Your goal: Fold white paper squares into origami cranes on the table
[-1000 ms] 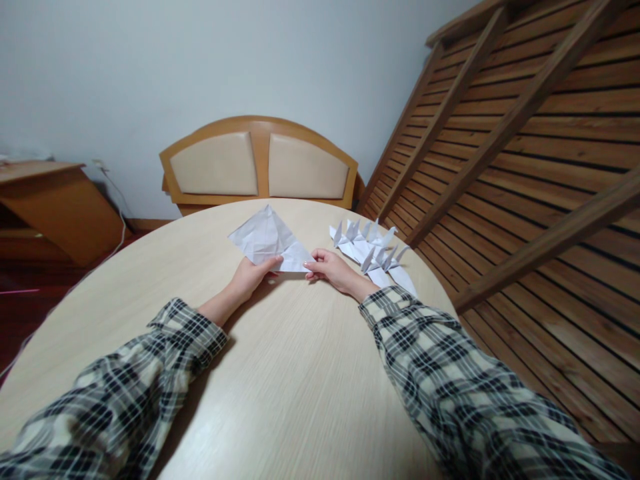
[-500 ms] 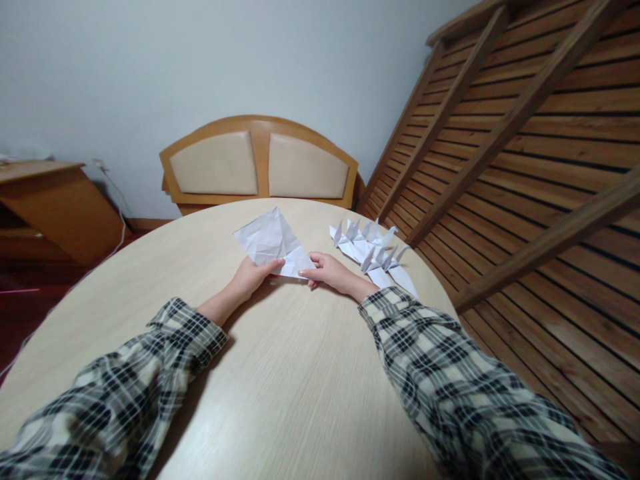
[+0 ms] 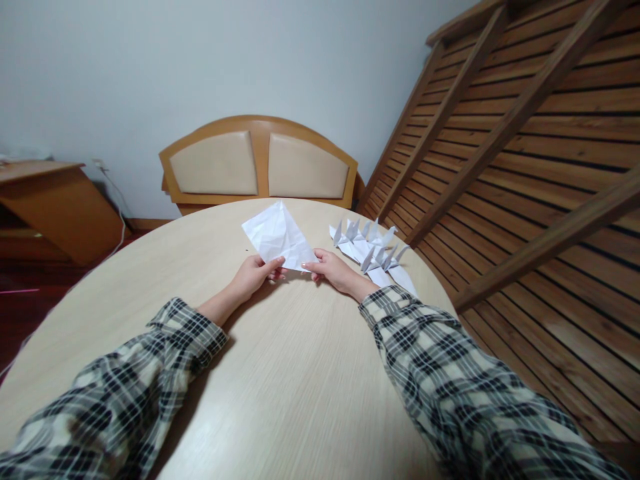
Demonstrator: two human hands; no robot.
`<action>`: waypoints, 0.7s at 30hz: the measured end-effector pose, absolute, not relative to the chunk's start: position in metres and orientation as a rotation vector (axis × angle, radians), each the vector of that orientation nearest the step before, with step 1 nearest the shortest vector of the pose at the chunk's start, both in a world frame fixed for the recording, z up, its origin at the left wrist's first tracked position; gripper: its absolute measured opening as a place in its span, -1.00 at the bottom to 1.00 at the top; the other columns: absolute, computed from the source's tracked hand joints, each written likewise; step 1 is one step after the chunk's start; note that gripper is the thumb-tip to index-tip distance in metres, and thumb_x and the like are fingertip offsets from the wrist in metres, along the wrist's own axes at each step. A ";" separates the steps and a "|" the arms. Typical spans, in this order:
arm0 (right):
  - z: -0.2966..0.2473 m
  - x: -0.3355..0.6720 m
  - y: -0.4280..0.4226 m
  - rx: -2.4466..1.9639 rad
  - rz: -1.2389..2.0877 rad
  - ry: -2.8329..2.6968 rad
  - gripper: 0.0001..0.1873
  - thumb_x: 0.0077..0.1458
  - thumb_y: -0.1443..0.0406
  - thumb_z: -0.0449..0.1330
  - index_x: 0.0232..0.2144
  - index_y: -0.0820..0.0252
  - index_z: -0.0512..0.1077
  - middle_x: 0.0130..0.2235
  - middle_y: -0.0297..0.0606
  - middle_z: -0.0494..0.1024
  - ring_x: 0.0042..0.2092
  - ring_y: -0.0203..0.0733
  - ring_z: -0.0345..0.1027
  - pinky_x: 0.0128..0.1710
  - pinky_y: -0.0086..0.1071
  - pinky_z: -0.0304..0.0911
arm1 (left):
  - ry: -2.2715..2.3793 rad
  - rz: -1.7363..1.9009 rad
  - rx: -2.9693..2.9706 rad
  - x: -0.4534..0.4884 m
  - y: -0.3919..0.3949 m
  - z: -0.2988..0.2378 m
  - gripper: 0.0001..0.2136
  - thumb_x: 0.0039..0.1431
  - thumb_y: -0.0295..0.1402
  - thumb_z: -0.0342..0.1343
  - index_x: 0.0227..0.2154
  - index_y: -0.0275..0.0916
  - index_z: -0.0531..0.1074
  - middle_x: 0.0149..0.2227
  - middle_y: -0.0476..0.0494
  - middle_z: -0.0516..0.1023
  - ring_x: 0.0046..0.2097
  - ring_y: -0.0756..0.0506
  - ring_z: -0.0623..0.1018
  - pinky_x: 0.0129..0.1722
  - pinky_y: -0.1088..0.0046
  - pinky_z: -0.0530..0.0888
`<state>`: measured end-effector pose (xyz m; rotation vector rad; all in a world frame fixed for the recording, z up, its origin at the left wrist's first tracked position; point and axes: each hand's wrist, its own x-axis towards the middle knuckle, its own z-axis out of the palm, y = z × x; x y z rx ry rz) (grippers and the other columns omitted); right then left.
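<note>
A creased white sheet of paper (image 3: pixel 278 233) is held between my hands, a little above the far half of the table. My left hand (image 3: pixel 253 275) pinches its near edge, thumb on top and fingers curled beneath. At the near right corner my right hand (image 3: pixel 333 270) grips the paper between thumb and fingers. The sheet's far corner points away from me, toward the headboard. To the right of my right hand stand several folded white paper cranes (image 3: pixel 373 247), grouped close together.
The round pale wood table (image 3: pixel 300 373) lies under my forearms. Beyond its far edge is a headboard (image 3: pixel 263 157) with two cream panels. A slatted wooden frame (image 3: pixel 520 167) leans on the right. On the left is a wooden desk (image 3: pixel 55 200) with a white cable beside it.
The paper has shifted slightly right and away from me, its surface now turned so it looks brighter and flatter. Both hands keep hold of it, their fingers slightly moved.
</note>
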<state>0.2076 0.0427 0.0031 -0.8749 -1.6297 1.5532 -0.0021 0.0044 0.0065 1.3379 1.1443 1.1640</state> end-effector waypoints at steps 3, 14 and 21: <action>0.004 0.208 0.041 -0.876 1.561 -1.634 -0.83 0.03 0.30 0.28 -0.34 0.23 0.36 -0.41 -0.34 0.48 -0.53 -0.43 0.28 -0.63 -0.57 0.22 | 1.182 1.180 1.288 -0.001 0.004 0.007 -0.77 0.10 -0.28 0.19 -0.50 -0.38 0.53 -0.54 -0.16 0.54 -0.53 0.02 0.43 -0.50 0.51 0.36; 0.001 0.209 0.043 -0.910 1.564 -1.665 -0.85 0.12 0.25 0.22 -0.38 0.21 0.34 -0.50 -0.36 0.49 -0.62 -0.45 0.25 -0.71 -0.59 0.16 | 1.148 1.373 1.043 -0.005 0.009 0.006 -0.77 0.18 -0.28 0.15 -0.50 -0.34 0.44 -0.54 -0.10 0.52 -0.55 0.06 0.45 -0.55 0.59 0.36; 0.003 0.208 0.042 -1.018 1.545 -1.583 -0.79 0.15 0.17 0.20 -0.39 0.15 0.29 -0.68 -0.55 0.27 -0.74 -0.48 -0.01 -0.81 -0.59 -0.18 | 1.156 1.349 1.060 -0.001 0.006 0.011 -0.70 0.26 -0.20 0.08 -0.48 -0.31 0.42 -0.43 -0.20 0.61 -0.54 0.05 0.49 -0.50 0.57 0.43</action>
